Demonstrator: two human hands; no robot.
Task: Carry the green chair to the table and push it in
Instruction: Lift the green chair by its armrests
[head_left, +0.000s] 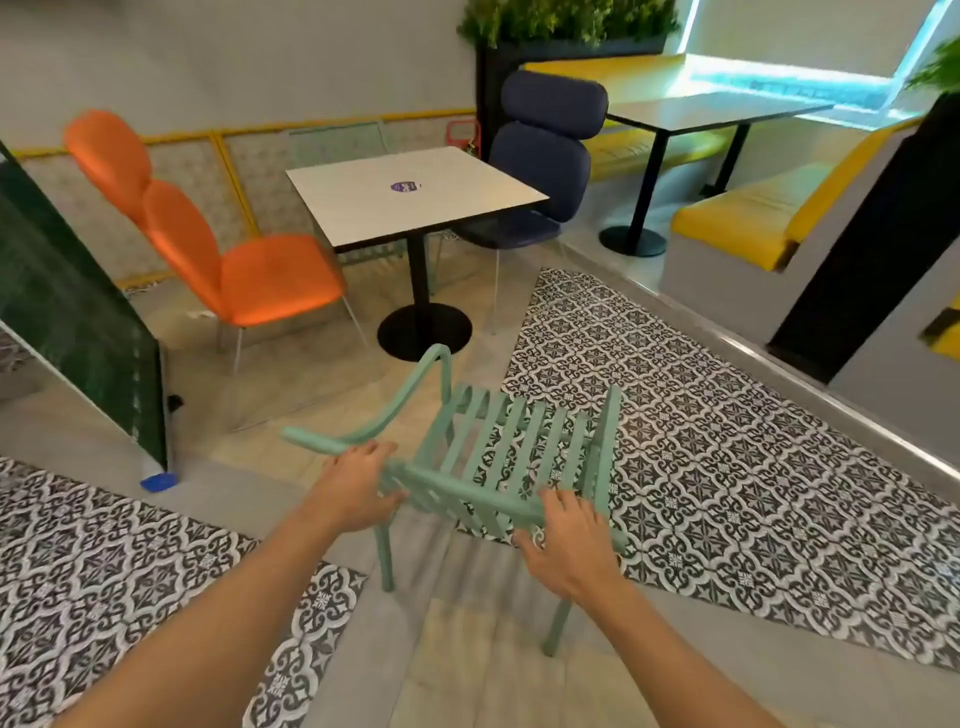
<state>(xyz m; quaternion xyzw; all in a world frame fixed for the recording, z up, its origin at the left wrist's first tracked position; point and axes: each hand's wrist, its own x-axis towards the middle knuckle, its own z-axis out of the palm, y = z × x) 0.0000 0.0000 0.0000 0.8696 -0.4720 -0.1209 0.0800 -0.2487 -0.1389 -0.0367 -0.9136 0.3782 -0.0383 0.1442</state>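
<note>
Nearest the camera, two bare forearms reach forward and down to the green chair (493, 457). The left hand (358, 488) is wrapped around the left end of the chair's top back rail, thumb below the bar and fingers curled over it, just where the curved armrest meets the back. The right hand (563, 540) lies over the right end of the same rail, fingers spread and bent down over the bar; whether it is fully clamped cannot be told, but it is touching the rail. The chair sits between and just beyond both hands, its slatted seat pointing away from the person toward the table (415, 195), its back against the palms. Its near legs show below the hands, over plain grey floor and the edge of the patterned tile floor (727, 441).

At far left stands a dark green panel (67, 312). Right of it, an orange chair (223, 244) sits at the left side of the white square table, which rests on a black pedestal base (423, 325). The table is well apart from the green chair, farther into the room. A dark blue chair (540, 166) stands at its right side. At far right, a yellow bench (748, 218) runs beside a second table (711, 111).
</note>
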